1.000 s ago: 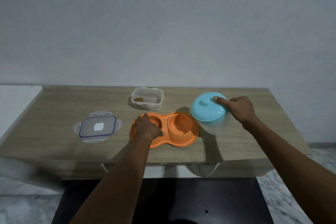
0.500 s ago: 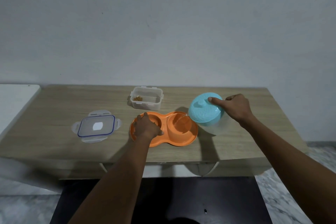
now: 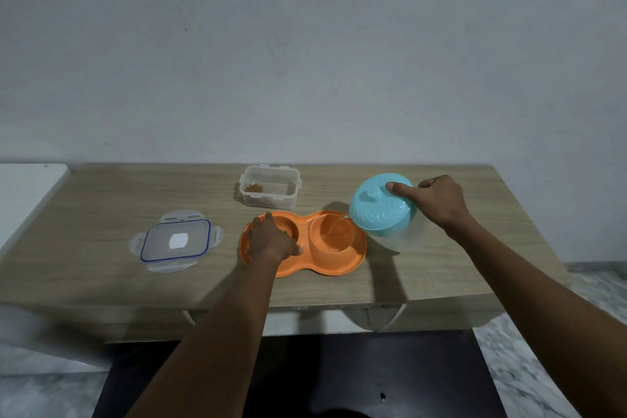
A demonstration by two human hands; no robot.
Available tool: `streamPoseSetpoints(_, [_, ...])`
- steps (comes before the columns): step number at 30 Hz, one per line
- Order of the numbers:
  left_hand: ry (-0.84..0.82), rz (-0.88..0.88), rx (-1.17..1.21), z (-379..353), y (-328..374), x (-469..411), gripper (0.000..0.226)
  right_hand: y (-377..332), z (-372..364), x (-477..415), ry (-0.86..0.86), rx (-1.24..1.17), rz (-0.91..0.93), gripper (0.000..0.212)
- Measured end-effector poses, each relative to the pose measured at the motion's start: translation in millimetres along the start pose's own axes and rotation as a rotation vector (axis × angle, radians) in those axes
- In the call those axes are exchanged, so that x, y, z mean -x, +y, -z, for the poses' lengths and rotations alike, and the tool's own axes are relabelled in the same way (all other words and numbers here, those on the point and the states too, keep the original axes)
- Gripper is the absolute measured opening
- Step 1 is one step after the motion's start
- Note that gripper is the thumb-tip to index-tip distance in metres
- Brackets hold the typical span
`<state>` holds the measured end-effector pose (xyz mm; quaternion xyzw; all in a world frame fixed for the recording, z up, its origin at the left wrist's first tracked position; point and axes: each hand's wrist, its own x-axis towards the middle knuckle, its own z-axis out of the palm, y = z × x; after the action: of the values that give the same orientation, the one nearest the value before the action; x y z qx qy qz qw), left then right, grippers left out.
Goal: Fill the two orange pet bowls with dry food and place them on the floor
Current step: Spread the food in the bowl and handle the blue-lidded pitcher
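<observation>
The orange double pet bowl [image 3: 334, 263] lies on the wooden table [image 3: 101, 278]. My left hand [image 3: 269, 241] rests over its left cup, gripping the rim; a little dry food shows by my fingers. My right hand [image 3: 437, 202] grips a clear jug with a blue lid [image 3: 378, 209], tilted left, forefinger pressing the lid. A thin stream of clear liquid runs from its spout into the right cup [image 3: 332, 236].
Behind the bowl stands an open clear food box [image 3: 271, 191] with a few brown kibbles. Its blue-rimmed lid [image 3: 175, 241] lies to the left. A white counter [image 3: 23, 190] adjoins at far left. A dark mat [image 3: 339, 377] lies on the marble floor below.
My right hand has tipped the blue-lidded jug further left and down, and liquid now runs into the right cup. My left hand stays on the bowl.
</observation>
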<state>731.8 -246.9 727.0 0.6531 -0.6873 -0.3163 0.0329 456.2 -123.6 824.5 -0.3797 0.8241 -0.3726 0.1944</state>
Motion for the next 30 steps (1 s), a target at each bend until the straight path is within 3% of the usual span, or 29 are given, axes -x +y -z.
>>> streamPoseSetpoints(3, [-0.006, 0.014, 0.036, -0.4, -0.2, -0.9, 0.128, -0.5, 0.5, 0.8, 0.003, -0.007, -0.002, 0.071])
streamPoseSetpoints(7, [-0.011, 0.018, 0.034, -0.6, 0.2, -0.8, 0.127, -0.1, 1.0, 0.9, 0.011, -0.019, -0.014, 0.087])
streamPoseSetpoints(15, [-0.013, 0.018, 0.048, -2.3, -1.8, -3.2, 0.128, -3.4, 4.2, 2.6, 0.004, -0.035, 0.017, 0.064])
streamPoseSetpoints(30, [-0.014, 0.023, 0.057, -2.8, -1.7, -4.1, 0.128, -8.0, 4.5, 0.5, 0.019, -0.032, 0.026, 0.063])
